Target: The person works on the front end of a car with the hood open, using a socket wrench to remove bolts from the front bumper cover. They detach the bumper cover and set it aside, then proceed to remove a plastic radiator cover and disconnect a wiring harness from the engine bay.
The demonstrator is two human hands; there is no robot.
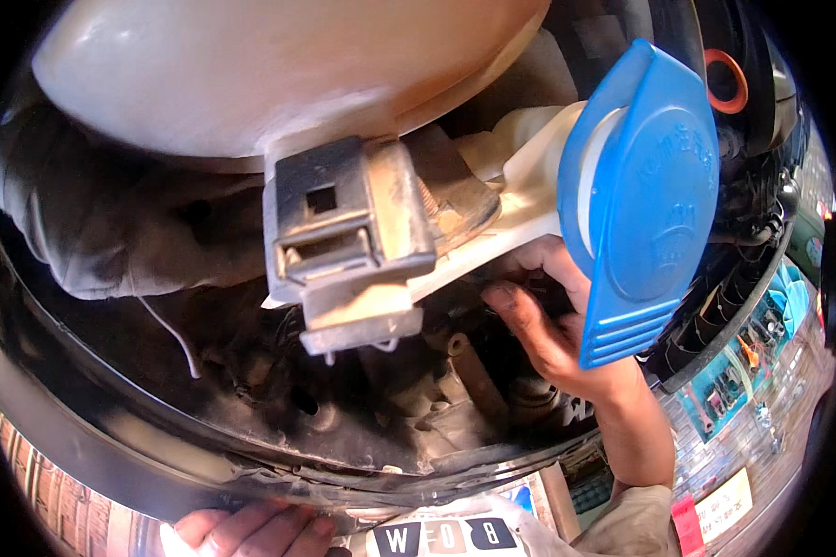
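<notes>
A blue ribbed-tab cap [655, 204] covers the mouth of a whitish plastic filler neck [520, 209], large and close on the right. My right hand [567, 325] reaches up from below, partly hidden behind the cap. Its thumb and curled fingers close around the underside of the neck; the far fingertips are hidden. Left of the neck sits a dusty black plastic clip bracket [344, 223] with square openings. Below the dark curved panel [121, 446], at the lower edge, my left hand [255, 531] shows bent fingers held together; what they grip cannot be made out.
A large smooth whitish rounded part [279, 74] fills the top. Dusty, dark vehicle parts [418, 390] lie in the cavity beneath the bracket, beside a thin hanging wire [175, 339]. An orange ring [726, 82] is at upper right. Tools lie in a turquoise tray [715, 408] on the brick-patterned floor.
</notes>
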